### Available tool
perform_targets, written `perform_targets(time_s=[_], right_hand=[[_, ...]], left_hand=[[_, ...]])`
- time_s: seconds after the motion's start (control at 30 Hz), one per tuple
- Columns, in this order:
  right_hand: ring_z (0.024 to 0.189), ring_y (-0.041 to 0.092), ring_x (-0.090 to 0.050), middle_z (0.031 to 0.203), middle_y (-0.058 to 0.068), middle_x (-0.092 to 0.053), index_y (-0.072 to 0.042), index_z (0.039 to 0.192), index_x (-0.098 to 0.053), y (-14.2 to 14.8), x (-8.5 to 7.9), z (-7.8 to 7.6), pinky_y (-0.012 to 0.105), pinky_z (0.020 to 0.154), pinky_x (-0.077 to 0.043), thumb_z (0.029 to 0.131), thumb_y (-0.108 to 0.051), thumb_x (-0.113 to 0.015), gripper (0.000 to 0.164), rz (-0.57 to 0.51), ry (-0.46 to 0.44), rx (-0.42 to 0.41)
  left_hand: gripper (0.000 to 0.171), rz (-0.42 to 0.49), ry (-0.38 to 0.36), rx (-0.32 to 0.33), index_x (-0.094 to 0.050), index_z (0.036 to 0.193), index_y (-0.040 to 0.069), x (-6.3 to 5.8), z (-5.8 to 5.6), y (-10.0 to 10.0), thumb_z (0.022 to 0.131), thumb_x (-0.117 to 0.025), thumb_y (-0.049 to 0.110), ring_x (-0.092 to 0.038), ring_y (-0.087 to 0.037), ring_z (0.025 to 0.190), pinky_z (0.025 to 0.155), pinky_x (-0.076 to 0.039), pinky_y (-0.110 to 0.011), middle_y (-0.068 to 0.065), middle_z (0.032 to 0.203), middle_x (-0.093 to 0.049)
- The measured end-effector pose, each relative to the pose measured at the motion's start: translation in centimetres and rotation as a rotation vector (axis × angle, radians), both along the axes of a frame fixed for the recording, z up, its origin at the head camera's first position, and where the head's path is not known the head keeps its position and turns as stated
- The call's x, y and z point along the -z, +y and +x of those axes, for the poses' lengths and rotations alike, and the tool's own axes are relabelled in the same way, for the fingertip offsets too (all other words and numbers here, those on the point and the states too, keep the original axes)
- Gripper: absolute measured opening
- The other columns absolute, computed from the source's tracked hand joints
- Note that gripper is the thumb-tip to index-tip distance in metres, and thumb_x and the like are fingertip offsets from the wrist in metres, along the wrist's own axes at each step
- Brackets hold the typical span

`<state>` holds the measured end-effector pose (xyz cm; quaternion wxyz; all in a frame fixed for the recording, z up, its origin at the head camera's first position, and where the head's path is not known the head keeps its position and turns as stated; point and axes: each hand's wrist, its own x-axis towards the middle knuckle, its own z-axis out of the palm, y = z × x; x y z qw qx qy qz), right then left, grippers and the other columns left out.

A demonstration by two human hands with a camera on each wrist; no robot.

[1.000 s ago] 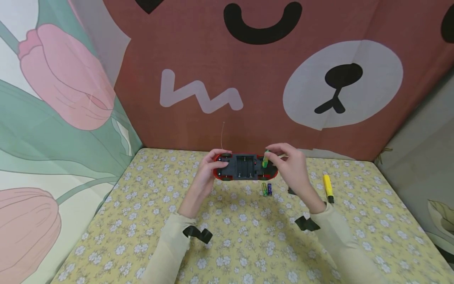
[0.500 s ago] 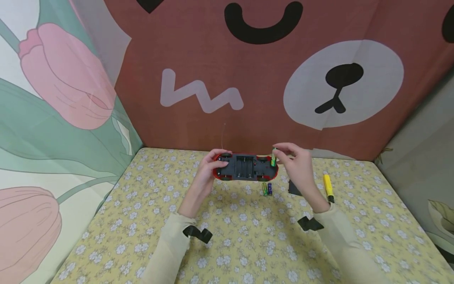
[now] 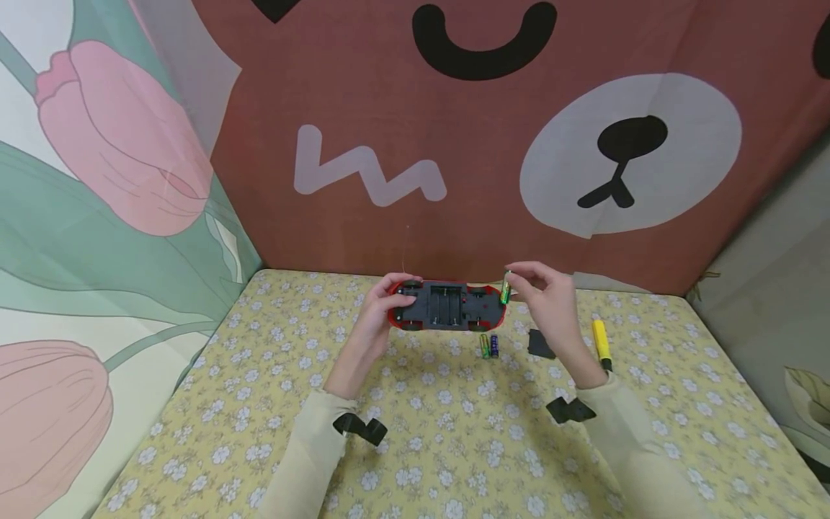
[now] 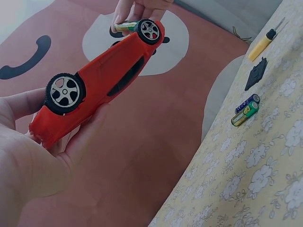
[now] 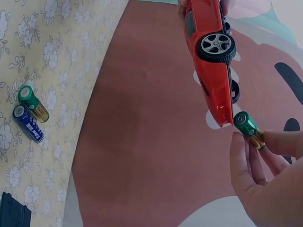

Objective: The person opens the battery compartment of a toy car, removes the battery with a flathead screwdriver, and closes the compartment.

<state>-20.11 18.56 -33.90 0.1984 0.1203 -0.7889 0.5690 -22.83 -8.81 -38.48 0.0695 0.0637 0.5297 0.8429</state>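
Observation:
A red toy car is held upside down above the table, its black underside and slotted battery compartment facing the head camera. My left hand grips its left end; in the left wrist view the thumb and fingers lie on opposite sides of the red body. At the car's other end, my right hand pinches a green battery between thumb and fingertips. The right wrist view shows that battery close to the car's tip; whether they touch I cannot tell.
On the flowered tablecloth below the car lie a green-and-gold battery and a blue battery, side by side. Farther right are a flat black cover and a yellow-handled screwdriver. A printed curtain stands behind the table.
My right hand has moved right with the green battery, from over the car's underside to its right end. The black cover shows more fully. My left hand and the car are nearly still.

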Motion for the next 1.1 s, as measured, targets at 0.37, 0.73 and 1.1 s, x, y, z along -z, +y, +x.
perform_targets(time_s=[0.37, 0.73, 1.1], right_hand=[[0.080, 0.006, -0.066, 0.106, 0.026, -0.068, 0.008, 0.116, -0.072, 0.4, 0.4, -0.1, 0.022, 0.071, -0.059, 0.101, -0.007, -0.067, 0.022, -0.024, -0.025, 0.016], [0.080, 0.005, -0.067, 0.104, 0.026, -0.068, 0.009, 0.114, -0.071, 0.7, 0.9, -0.3, 0.025, 0.072, -0.060, 0.100, -0.007, -0.069, 0.022, -0.013, -0.073, 0.023], [0.081, 0.006, -0.066, 0.106, 0.025, -0.068, 0.009, 0.115, -0.070, 1.1, 1.6, -0.3, 0.028, 0.073, -0.061, 0.101, -0.010, -0.068, 0.024, -0.020, -0.116, 0.041]], left_hand=[[0.031, 0.000, 0.008, -0.002, -0.071, 0.106, 0.020, 0.1, 0.1, -0.2, 0.092, -0.062, -0.006, -0.063, -0.021, 0.108, 0.082, -0.057, -0.030, 0.000, 0.116, -0.070], [0.032, 0.011, 0.004, -0.023, -0.072, 0.104, 0.020, 0.1, 0.1, -0.2, 0.092, -0.061, -0.007, -0.062, -0.022, 0.111, 0.082, -0.056, -0.031, 0.001, 0.116, -0.070], [0.032, 0.010, 0.000, -0.028, -0.073, 0.103, 0.021, 0.1, 0.0, -0.3, 0.091, -0.061, -0.007, -0.062, -0.022, 0.109, 0.081, -0.056, -0.030, 0.000, 0.115, -0.070]])
